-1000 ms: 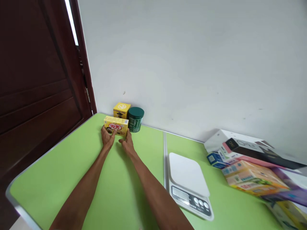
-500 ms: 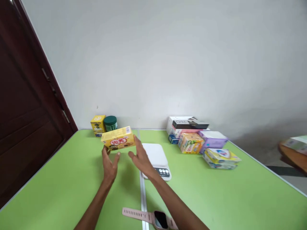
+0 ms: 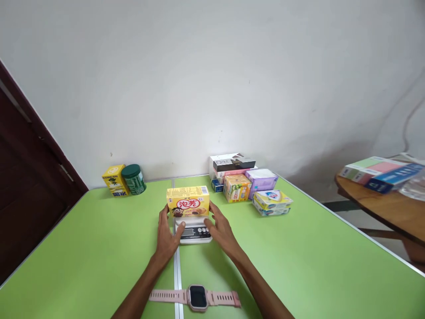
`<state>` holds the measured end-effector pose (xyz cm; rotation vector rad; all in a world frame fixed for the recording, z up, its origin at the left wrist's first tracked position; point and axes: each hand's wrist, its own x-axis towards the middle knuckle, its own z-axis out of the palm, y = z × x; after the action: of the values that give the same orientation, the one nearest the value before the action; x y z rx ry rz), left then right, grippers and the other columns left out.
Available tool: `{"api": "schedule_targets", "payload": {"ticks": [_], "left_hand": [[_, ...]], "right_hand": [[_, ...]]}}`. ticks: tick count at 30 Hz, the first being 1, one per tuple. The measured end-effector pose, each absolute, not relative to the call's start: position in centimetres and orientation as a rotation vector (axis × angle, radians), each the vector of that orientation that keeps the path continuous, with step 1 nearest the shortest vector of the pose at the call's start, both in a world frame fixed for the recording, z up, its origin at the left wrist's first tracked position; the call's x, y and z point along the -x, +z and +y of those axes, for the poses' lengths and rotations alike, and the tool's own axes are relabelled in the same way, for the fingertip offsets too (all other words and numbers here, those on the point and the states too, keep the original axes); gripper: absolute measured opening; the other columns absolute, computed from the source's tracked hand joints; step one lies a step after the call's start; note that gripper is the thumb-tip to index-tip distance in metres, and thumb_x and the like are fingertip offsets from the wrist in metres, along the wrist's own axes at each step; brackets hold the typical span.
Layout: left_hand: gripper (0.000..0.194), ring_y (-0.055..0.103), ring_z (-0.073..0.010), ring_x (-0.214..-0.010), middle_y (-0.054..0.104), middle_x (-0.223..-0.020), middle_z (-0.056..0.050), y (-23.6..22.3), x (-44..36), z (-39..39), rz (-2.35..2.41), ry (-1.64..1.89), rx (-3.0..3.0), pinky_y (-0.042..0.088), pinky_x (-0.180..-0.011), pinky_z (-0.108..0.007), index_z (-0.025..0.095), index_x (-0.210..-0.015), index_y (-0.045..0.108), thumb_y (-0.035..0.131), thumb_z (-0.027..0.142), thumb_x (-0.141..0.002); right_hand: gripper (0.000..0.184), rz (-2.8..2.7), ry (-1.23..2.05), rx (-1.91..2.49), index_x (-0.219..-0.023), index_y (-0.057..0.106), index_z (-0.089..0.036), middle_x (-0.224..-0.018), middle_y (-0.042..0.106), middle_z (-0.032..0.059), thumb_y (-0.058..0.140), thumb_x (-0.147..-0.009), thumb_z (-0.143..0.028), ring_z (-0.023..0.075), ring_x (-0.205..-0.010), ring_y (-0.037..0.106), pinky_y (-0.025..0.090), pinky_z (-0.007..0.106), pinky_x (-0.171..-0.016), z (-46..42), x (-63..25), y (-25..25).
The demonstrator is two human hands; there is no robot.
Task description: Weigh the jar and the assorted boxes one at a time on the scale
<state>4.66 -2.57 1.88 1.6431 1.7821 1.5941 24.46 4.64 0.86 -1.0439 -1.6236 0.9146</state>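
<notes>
Between my two hands is a yellow snack box (image 3: 187, 203) with a red-and-white label, at the white kitchen scale (image 3: 195, 239). The box covers most of the scale's platform; whether it rests on it I cannot tell. My left hand (image 3: 168, 235) grips the box's left end, thumb in front over the scale's edge. At the right end, my right hand (image 3: 222, 228) holds the box with its fingers, its thumb near the scale's buttons. The scale's display and buttons show below the box.
A pink smartwatch (image 3: 198, 297) lies in front of the scale. A yellow carton (image 3: 114, 181) and a green-lidded canister (image 3: 133, 179) stand back left. Several packs, including a purple one (image 3: 262, 180) and a yellow-white one (image 3: 272, 203), sit back right. A wooden table (image 3: 372, 201) holds more boxes.
Both hands have carried the yellow snack box from beside the canister at the back left rightward to the scale. The view has turned right, bringing the smartwatch and wooden table into sight.
</notes>
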Motion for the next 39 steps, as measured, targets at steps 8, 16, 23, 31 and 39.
{"api": "schedule_targets", "payload": {"ticks": [8,16,23,31,39], "left_hand": [[0.070,0.068,-0.0283,-0.123,0.066,-0.135,-0.019,0.5,-0.1,-0.8,1.752,1.643,-1.082,0.051,-0.110,-0.047,0.018,-0.139,0.052,0.044,0.074,-0.096],[0.071,0.072,-0.0277,-0.113,0.067,-0.132,-0.017,0.3,0.3,-0.8,1.748,1.632,-1.088,0.055,-0.104,-0.047,0.019,-0.136,0.053,0.044,0.075,-0.095],[0.068,0.061,-0.0294,-0.132,0.061,-0.142,-0.019,0.5,0.0,-1.4,1.830,1.618,-1.202,0.047,-0.115,-0.048,0.018,-0.143,0.050,0.045,0.069,-0.098],[0.073,0.033,-0.0310,-0.156,0.037,-0.167,-0.015,2.2,-3.2,-3.0,1.792,1.571,-1.571,0.025,-0.129,-0.052,0.023,-0.161,0.033,0.051,0.059,-0.099],[0.078,0.037,-0.0325,-0.153,0.036,-0.166,-0.016,3.8,-6.3,-3.1,1.658,1.538,-1.481,0.026,-0.129,-0.053,0.021,-0.163,0.028,0.050,0.061,-0.099]], "right_hand": [[0.055,-1.508,0.756,1.227,-0.130,0.066,-0.021,-0.134,0.070,0.0141,0.052,-0.076,-0.026,0.0315,-0.121,0.067,0.049,0.057,-0.110,6.6,-28.0,-2.8],[0.051,-1.553,0.618,1.251,-0.125,0.068,-0.020,-0.128,0.072,0.0131,0.051,-0.078,-0.024,0.0288,-0.114,0.067,0.052,0.052,-0.107,6.6,-27.7,-3.3],[0.052,-1.545,0.646,1.263,-0.128,0.067,-0.016,-0.131,0.070,0.0172,0.050,-0.080,-0.023,0.0306,-0.117,0.067,0.051,0.055,-0.108,6.2,-27.9,-3.0],[0.057,-1.546,0.589,1.039,-0.148,0.054,-0.021,-0.149,0.060,0.0130,0.045,-0.092,-0.020,0.0270,-0.136,0.056,0.047,0.052,-0.114,3.8,-26.0,-0.2],[0.068,-1.589,0.619,0.931,-0.163,0.032,-0.025,-0.162,0.047,0.0117,0.049,-0.097,-0.024,0.0271,-0.149,0.045,0.040,0.052,-0.122,2.5,-23.3,-0.7]]}}
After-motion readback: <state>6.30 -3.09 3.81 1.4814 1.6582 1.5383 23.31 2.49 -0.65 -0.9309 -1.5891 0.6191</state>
